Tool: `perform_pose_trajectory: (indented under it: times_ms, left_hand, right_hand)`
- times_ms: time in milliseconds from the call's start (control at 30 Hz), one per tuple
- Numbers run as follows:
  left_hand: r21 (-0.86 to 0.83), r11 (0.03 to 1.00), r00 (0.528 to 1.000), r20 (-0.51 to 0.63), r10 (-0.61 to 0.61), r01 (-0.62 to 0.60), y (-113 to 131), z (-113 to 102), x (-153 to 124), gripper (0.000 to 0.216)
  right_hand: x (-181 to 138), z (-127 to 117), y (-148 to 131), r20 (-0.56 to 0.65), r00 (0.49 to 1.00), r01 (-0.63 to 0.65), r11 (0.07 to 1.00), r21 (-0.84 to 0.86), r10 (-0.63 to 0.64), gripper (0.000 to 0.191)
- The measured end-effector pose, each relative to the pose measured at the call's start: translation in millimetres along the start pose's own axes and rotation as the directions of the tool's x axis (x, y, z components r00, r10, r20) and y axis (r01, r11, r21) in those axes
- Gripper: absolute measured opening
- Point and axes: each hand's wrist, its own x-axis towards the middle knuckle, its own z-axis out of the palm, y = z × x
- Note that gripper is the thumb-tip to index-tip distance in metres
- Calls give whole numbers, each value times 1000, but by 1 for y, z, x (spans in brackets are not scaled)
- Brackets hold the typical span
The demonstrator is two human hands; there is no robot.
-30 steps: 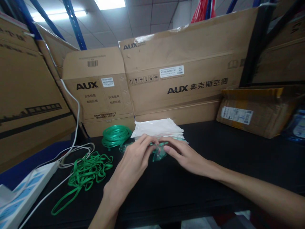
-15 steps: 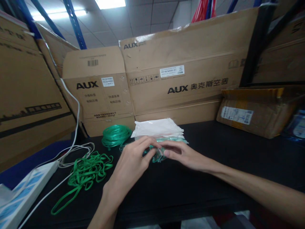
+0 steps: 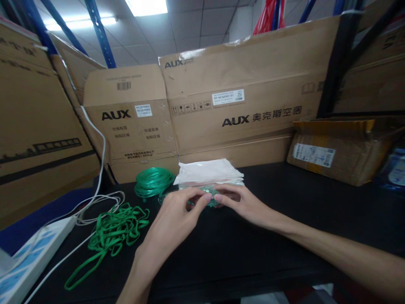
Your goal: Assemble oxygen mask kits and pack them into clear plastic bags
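Note:
Both hands meet over the black table, fingers curled around a clear, green-tinted plastic piece (image 3: 212, 203) whose exact kind I cannot make out. My left hand (image 3: 177, 213) grips its left side, the thumb pressing near the middle. On the other side, my right hand (image 3: 242, 203) is closed on it, with its thumb almost touching the left one. The fingers hide much of the piece. Right behind it lies a stack of flat white packets (image 3: 209, 171). A coil of clear green tubing (image 3: 154, 182) rests left of the packets.
A tangled green strap (image 3: 115, 230) lies at the left, beside a white power strip (image 3: 38, 249) and white cable (image 3: 103, 169). AUX cardboard panels (image 3: 196, 139) wall off the back. At the right stand a taped carton (image 3: 335, 164) and a blue-tinted bottle (image 3: 394, 171).
My thumbs have come closer together over the plastic piece, and more of it is covered. My right fingers have shifted slightly. Both hands still hold it in about the same spot.

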Motion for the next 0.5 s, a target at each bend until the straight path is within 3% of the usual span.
perform_pose_trajectory:
  times_ms: [500]
  left_hand:
    - [-15, 996, 987, 139, -84, 87, -6, 3, -1, 25]
  right_hand:
    - [-8, 3, -6, 35, 999, 46, 948, -316, -37, 25]
